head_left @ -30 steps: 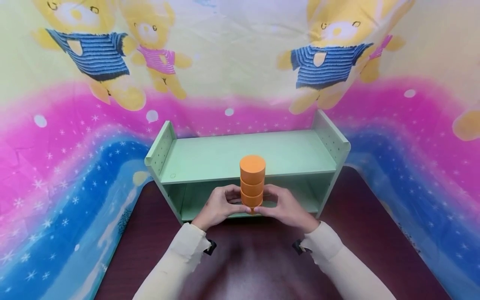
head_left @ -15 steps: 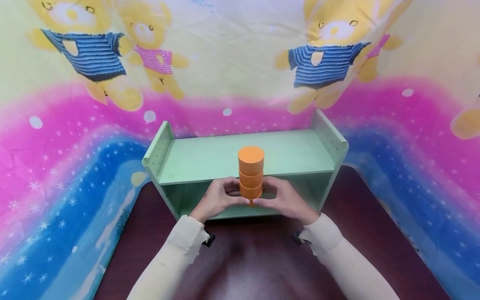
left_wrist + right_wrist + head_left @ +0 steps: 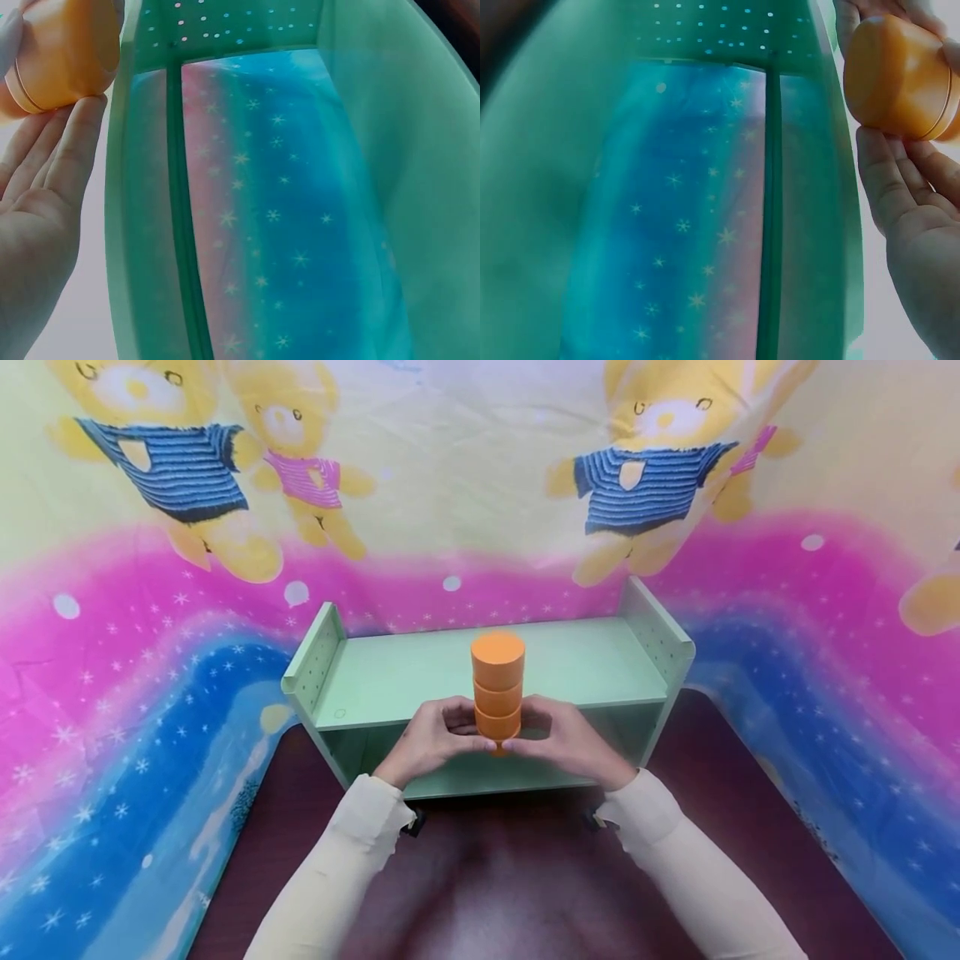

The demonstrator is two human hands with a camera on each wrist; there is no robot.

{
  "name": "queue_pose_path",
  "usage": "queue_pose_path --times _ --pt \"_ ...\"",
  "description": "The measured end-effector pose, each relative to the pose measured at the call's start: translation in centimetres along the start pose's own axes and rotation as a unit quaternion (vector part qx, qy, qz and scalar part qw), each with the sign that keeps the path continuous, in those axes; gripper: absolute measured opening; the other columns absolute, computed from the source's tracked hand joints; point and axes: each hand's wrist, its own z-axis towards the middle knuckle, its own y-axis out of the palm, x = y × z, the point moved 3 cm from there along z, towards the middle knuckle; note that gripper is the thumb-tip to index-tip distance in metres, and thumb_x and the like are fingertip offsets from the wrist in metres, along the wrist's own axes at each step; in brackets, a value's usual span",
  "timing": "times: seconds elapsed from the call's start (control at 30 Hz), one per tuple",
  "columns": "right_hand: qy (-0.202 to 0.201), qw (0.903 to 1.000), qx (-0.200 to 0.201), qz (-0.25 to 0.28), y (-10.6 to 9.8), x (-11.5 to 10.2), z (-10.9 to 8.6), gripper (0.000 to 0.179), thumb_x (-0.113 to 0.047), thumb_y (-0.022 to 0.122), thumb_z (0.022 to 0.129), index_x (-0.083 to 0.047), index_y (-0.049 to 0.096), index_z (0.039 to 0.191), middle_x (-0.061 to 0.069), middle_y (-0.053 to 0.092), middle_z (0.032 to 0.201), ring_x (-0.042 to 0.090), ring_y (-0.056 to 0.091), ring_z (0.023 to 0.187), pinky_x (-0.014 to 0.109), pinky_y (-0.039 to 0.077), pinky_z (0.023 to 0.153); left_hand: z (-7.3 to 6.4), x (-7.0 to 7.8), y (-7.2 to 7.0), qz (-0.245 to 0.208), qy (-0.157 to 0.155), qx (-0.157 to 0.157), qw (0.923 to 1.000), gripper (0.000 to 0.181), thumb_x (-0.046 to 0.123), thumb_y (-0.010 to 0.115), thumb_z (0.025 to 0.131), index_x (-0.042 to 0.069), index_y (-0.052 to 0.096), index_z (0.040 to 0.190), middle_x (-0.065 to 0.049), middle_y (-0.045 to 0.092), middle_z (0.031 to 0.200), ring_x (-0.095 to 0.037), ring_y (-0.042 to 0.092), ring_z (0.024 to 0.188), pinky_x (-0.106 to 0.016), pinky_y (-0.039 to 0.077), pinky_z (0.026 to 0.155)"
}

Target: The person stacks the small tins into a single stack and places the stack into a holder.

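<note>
An upright stack of orange cylinders (image 3: 498,700), each with a smooth round side, is held up in front of the green shelf. My left hand (image 3: 437,737) grips its lower part from the left, thumb at the near side and fingers behind. From the right, my right hand (image 3: 566,739) grips it the same way; the two thumb tips nearly meet at the bottom. In the left wrist view the orange cylinder (image 3: 67,52) lies against the fingers (image 3: 79,142). The right wrist view shows the orange cylinder (image 3: 892,79) against the right fingers (image 3: 881,169). Whether the pieces are hollow is hidden.
The pale green two-level shelf (image 3: 390,681) stands on a dark red-brown table (image 3: 495,877), with raised, perforated side panels (image 3: 660,627). Behind and around hangs a cloth (image 3: 480,485) printed with bears and snowflakes. Black straps (image 3: 413,823) show at the sleeve cuffs.
Both hands have raised the orange stack, which now overlaps more of the upper shelf board. Their grip looks unchanged. The head view has shifted slightly.
</note>
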Motion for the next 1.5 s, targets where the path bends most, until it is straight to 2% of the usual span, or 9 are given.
queue_pose_path --times 0.23,0.73,1.03,1.5 --pt "0.001 1.0000 0.000 -0.002 -0.5 -0.4 0.7 0.049 -0.022 0.082 0.086 -0.008 0.064 0.129 0.003 0.068 0.122 0.021 0.065 0.111 0.046 0.053 0.100 0.4 0.7 -0.4 -0.002 -0.014 0.009 0.9999 0.049 0.009 0.084 0.082 0.003 0.065 0.127 -0.011 0.069 0.121 -0.024 0.068 0.109 -0.034 0.057 0.093" --pt "0.013 0.9999 0.000 0.011 -1.2 -0.8 2.1 0.048 -0.025 0.082 0.086 -0.008 0.065 0.127 0.003 0.068 0.120 0.021 0.066 0.109 0.042 0.056 0.096 1.4 1.6 -1.1 -0.012 -0.006 0.021 0.9997 0.046 0.007 0.083 0.082 0.003 0.066 0.125 -0.009 0.071 0.118 -0.022 0.069 0.108 -0.033 0.057 0.093" --pt "0.027 0.9993 -0.011 0.024 -1.7 -1.2 3.0 0.051 -0.022 0.081 0.087 -0.005 0.062 0.131 0.008 0.066 0.125 0.026 0.065 0.112 0.044 0.055 0.097 2.1 1.7 -1.5 -0.003 -0.009 0.022 0.9997 0.050 0.010 0.083 0.084 0.003 0.064 0.129 -0.010 0.069 0.122 -0.022 0.067 0.111 -0.033 0.056 0.095" --pt "0.036 0.9993 -0.011 0.001 -2.0 -0.7 4.3 0.050 -0.021 0.081 0.086 -0.003 0.063 0.129 0.008 0.067 0.123 0.025 0.066 0.110 0.042 0.056 0.096 2.9 1.2 -1.8 0.008 -0.014 0.027 0.9995 0.052 0.011 0.079 0.087 0.003 0.059 0.135 -0.011 0.064 0.130 -0.024 0.065 0.116 -0.034 0.054 0.097"
